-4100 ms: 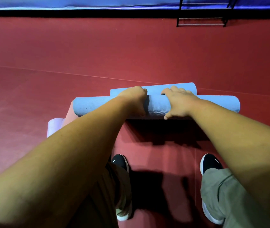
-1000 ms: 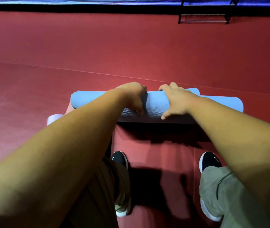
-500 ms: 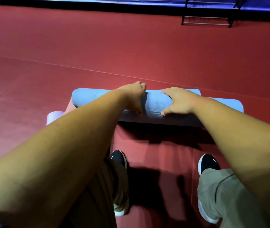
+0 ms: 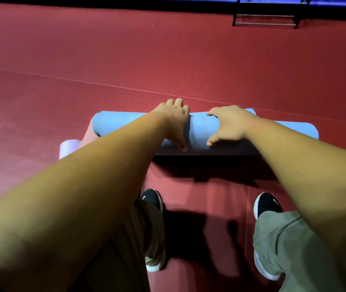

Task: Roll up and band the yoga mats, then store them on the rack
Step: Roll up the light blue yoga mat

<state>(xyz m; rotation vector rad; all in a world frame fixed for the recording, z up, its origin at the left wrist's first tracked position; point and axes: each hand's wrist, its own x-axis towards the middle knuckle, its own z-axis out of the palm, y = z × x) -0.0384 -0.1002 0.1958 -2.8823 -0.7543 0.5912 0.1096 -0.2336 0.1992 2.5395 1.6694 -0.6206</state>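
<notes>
Blue yoga mat [image 4: 201, 131]: rolled, laid on the red floor [image 4: 125, 60], long axis left to right. Lilac roll [image 4: 69, 147] is noted at its left end. Left hand [image 4: 174, 121] and right hand [image 4: 229, 125] are set mid-roll, equally near, fingers curled over the far side, thumbs on the near face. Rack [image 4: 265, 20], so judged, is seen far beyond, right.

No words or numbers readable anywhere, the only brand sign a small white swoosh mark on the toe of the left black shoe [image 4: 150, 198], same white swoosh on the right black shoe [image 4: 268, 204] (a logo only, without letters)
</notes>
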